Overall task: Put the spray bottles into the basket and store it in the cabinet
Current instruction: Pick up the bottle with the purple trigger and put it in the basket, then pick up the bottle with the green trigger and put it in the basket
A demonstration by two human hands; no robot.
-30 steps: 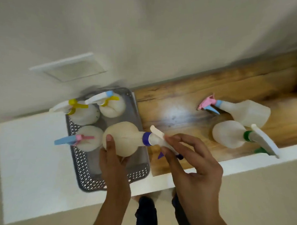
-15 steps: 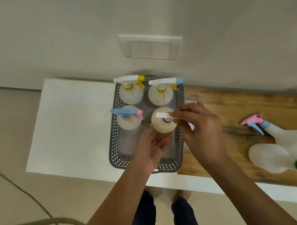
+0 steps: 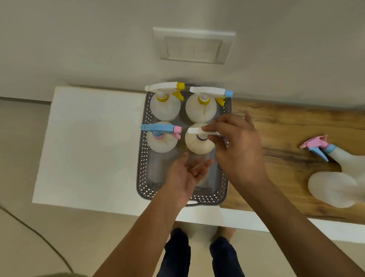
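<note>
A grey perforated basket (image 3: 142, 164) sits on the white counter with several white spray bottles upright in it. Two at the back have yellow collars (image 3: 165, 105) (image 3: 201, 109). The front left one (image 3: 162, 140) has a blue and pink head. My right hand (image 3: 235, 144) pinches the white trigger head of the purple-collared bottle (image 3: 198, 145) at the front right. My left hand (image 3: 187, 175) hovers open, palm up, just in front of that bottle over the basket's bare near part. Two more bottles lie on the wooden board at the right: one with a pink head (image 3: 352, 159), one with a green collar (image 3: 334, 188).
The wooden board (image 3: 280, 135) lies on the counter right of the basket. A white wall plate (image 3: 193, 45) is on the wall behind. The bare white counter top (image 3: 90, 145) extends left of the basket. A cable (image 3: 36, 232) runs across the floor at lower left.
The purple-collared bottle went from tilted over the basket to upright inside it. My left hand has come off its body and opened. The view shifted left.
</note>
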